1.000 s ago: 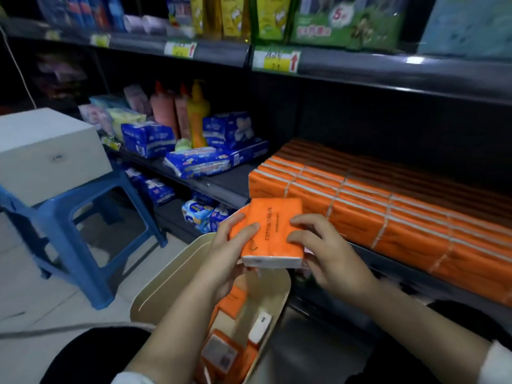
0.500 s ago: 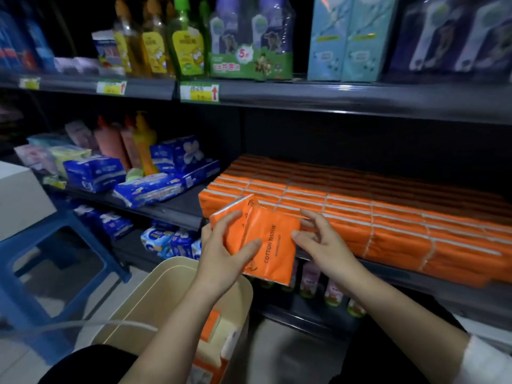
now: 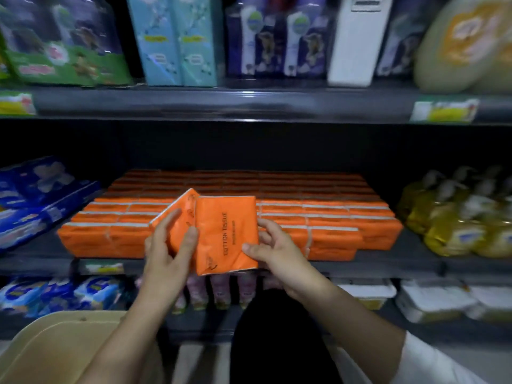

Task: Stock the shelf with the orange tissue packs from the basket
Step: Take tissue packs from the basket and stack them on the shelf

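Dim store shelving fills the view, and a dark metal shelf carries a wide stack of orange tissue packs. They lie flat in rows, with thin pale edges showing along their fronts.

Just in front of the stack, near its left half and above the shelf's front lip, a person holds two more packs. The front pack faces the camera almost squarely. It is a bright orange soft wrapper with slightly crumpled film, a pale seam along the bottom, and "COTTON TISSUE" printed sideways in dark letters. The tilted pack leans away to its left and touches it along one long edge.

The left hand grips the tilted pack, with fingers spread over its face and the thumb by the join. The right hand pinches the front pack's right edge, thumb on the lower corner and fingers curled behind.

Below the stack and to its left sits a beige basket; its contents are out of sight. Left of the stack lie blue wrapped packs. To its right stand yellow bottles, which are blurred.
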Tool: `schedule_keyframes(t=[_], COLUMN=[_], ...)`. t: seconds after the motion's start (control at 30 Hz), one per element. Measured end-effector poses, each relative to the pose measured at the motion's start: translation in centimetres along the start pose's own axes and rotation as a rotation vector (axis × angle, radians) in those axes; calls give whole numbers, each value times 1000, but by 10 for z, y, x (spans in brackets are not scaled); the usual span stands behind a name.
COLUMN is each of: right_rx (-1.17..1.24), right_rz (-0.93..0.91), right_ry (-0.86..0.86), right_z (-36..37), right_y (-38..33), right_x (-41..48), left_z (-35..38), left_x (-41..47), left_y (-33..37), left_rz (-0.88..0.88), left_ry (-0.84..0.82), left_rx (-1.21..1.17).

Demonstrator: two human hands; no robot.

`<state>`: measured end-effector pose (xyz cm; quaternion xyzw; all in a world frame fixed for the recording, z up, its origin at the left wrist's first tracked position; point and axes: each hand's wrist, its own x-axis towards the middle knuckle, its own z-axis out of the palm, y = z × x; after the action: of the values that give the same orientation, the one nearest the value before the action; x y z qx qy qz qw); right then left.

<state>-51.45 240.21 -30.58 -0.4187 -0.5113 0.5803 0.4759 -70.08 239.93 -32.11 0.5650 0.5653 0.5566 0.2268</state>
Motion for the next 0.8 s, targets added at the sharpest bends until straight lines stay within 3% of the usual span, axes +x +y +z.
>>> schedule_keyframes(t=[0.17, 0.33, 0.5, 0.67, 0.8], right_rx=[-120, -513, -929, -1335, -1433], right_rz=[-142, -271, -187, -116, -84], right_ry=[154, 339, 438, 443, 420], right_z=[-86, -186, -264, -299, -297], right_y=[-26, -49, -48, -37, -26], right_x=[-10, -38, -75, -80, -61], left_z=[58, 113, 155, 167, 168], left_x=[12, 10, 7, 5, 6], left_y=[-4, 6, 7, 7, 8], left_rz=[-32, 4, -16, 42, 46], left_ry=[-68, -223, -329, -326, -319], left_rx=[-68, -75, -33, 82, 114])
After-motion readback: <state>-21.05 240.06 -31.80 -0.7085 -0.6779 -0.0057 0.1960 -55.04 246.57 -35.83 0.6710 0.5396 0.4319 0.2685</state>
